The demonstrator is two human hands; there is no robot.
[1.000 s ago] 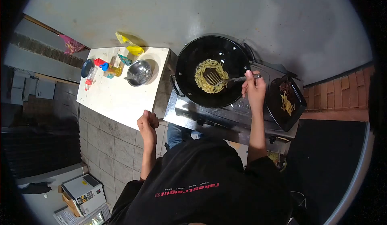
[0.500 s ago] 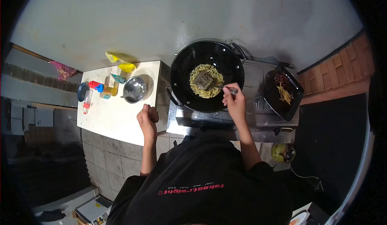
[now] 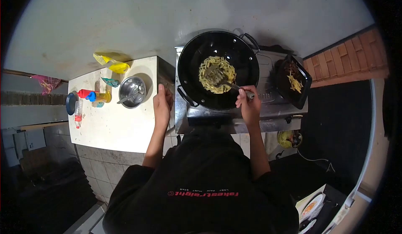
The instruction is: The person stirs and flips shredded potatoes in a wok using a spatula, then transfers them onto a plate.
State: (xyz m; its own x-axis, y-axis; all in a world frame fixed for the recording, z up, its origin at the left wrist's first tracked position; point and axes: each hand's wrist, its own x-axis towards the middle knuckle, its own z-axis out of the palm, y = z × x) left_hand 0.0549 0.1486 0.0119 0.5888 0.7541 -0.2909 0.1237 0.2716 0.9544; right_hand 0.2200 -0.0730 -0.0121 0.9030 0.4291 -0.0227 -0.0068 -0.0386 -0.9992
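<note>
My right hand [image 3: 250,104] is closed round the handle of a slotted spatula [image 3: 233,86]. The spatula's head rests among pale cut strips, which look like potato fries [image 3: 226,71], in the bottom of a black wok [image 3: 193,51]. This two-handled wok stands on the steel stove [image 3: 272,68]. Off to the left, my left hand [image 3: 163,102] hovers by the white table's right edge, fingers curled in and thumb up, with nothing visible in it. Nearest to that hand is a steel bowl [image 3: 126,86] with a spoon [image 3: 133,95] in it.
A black tray [image 3: 284,93] with pale strips and darker pieces sits on the stove's right side. On the white table [image 3: 113,129] are a yellow packet [image 3: 112,63], a blue-capped yellow bottle [image 3: 100,97], and a clear red-capped bottle [image 3: 78,112]. A wall rises behind the wok.
The view has shifted, so the table and stove sit differently in frame. My right hand has moved the spatula slightly among the strips. My left hand has moved right, towards the stove.
</note>
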